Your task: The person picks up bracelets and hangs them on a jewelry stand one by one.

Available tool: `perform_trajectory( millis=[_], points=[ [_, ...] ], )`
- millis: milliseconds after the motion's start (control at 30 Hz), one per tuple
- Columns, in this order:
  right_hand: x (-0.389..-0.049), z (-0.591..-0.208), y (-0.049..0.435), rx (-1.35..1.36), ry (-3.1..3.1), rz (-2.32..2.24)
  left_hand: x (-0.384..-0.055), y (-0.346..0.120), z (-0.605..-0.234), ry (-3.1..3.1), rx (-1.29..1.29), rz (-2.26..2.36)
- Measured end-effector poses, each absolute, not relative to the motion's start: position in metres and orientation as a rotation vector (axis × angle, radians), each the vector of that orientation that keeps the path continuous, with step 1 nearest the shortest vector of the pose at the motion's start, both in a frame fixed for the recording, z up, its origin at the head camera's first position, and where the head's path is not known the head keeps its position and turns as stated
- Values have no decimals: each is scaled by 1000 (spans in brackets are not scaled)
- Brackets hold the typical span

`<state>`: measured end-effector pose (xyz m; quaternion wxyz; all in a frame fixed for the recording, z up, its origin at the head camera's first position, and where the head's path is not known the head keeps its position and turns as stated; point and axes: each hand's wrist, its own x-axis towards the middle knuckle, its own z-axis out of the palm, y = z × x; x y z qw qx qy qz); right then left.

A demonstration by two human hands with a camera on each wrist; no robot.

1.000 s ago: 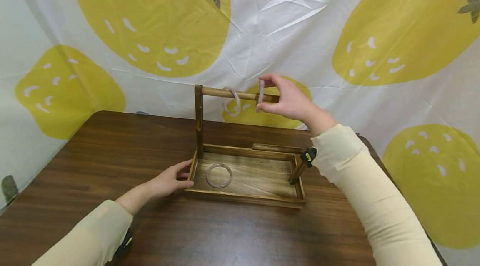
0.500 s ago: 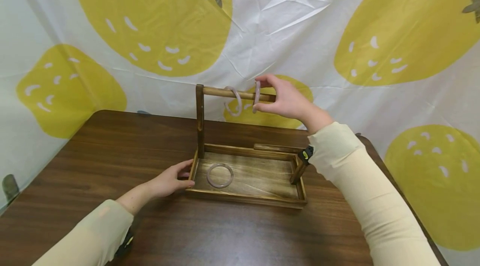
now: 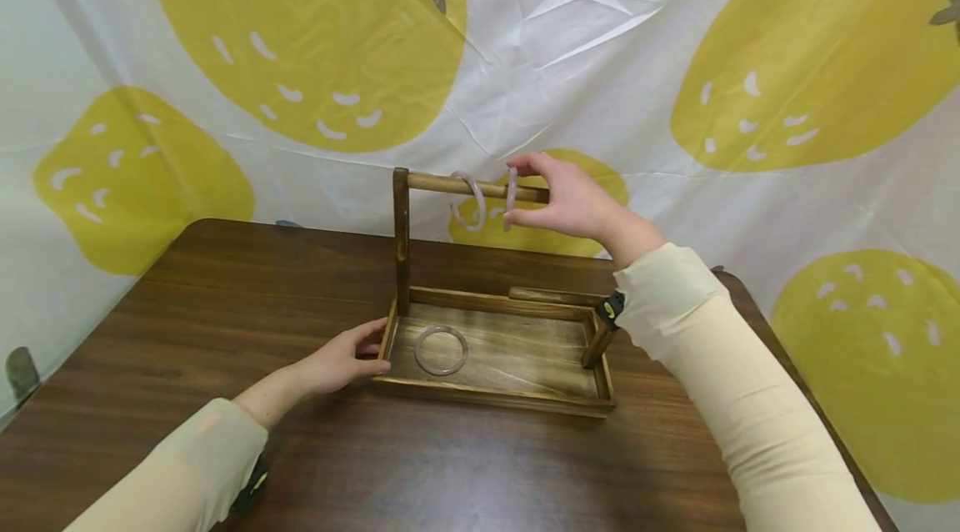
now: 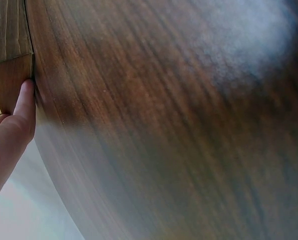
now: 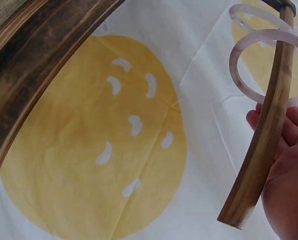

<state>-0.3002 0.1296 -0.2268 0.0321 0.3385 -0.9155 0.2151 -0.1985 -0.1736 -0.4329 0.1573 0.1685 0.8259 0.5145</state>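
A wooden stand has a shallow tray (image 3: 495,400), a left post (image 3: 401,240) and a round bar (image 3: 431,183) running right from its top. My left hand (image 3: 337,361) grips the tray's left end, thumb at the front corner. With thumb and fingertips, my right hand (image 3: 573,198) pinches a pale lilac bangle (image 3: 512,197) that encircles the bar. Another bangle (image 3: 481,207) hangs on the bar to its left, tilted. A third bangle (image 3: 417,348) lies flat in the tray. In the right wrist view, the bar's near end (image 5: 231,220) is free, below the held bangle (image 5: 233,65).
A short post (image 3: 596,346) rises at the tray's right end, its top hidden behind the right wrist camera (image 3: 611,309). Behind the tray lies a wooden strip (image 3: 555,296). The brown table (image 3: 187,307) meets a lemon-printed cloth (image 3: 495,90) at the back.
My right hand has moved slightly left along the bar with the pinched bangle, closer to the hanging one. The left hand stays at the tray's end.
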Motion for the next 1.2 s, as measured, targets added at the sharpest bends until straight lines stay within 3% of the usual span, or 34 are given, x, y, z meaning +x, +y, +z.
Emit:
perform_trajectory(
  millis=[1200],
  points=[
    [-301, -228, 125, 1069, -2829, 265, -197, -172, -430, 2378, 485, 1453]
  ],
)
